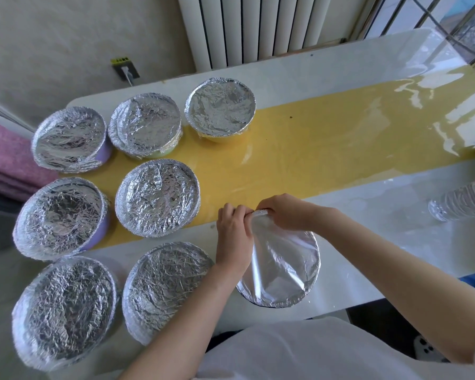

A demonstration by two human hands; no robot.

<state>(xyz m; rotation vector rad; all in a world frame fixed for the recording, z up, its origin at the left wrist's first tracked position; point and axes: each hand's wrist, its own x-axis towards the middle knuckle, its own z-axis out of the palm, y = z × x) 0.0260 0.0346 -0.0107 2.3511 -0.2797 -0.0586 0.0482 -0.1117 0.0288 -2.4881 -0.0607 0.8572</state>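
Covering bowls with foil, nearly finished by the look of it. Seven are wrapped and parked on the left of the tabletop (pixel 368 242):
- back row of three (pixel 146 124)
- middle pair (pixel 157 198)
- front pair (pixel 166 289)

All have crinkled foil tucked over their rims. Purple and green bowl walls peek out under some of them.

The eighth is in hand at the near edge, just right of the front pair. The foil sheet (pixel 283 270) lies over it, smoother than the others. It is crimped round the near and right rim and pulled up into a gathered peak at the far side. The bowl (pixel 258 303) itself is almost hidden, only a dark sliver under the near foil edge.

The left hand (pixel 235 237) has its fingers curled and pinches the gathered foil at the far rim. The right hand (pixel 283 212) does the same, knuckles up, gripping the fold from the other side. The two hands nearly touch.

Left to do, as I judge it: fold that peak down, press it round the far rim, and smooth the left side, which the left forearm hides. No bare bowls are in view, so this is likely the last one.

Also here: a yellow runner (pixel 313 138) and a plastic bottle (pixel 461 201) lying at the right.
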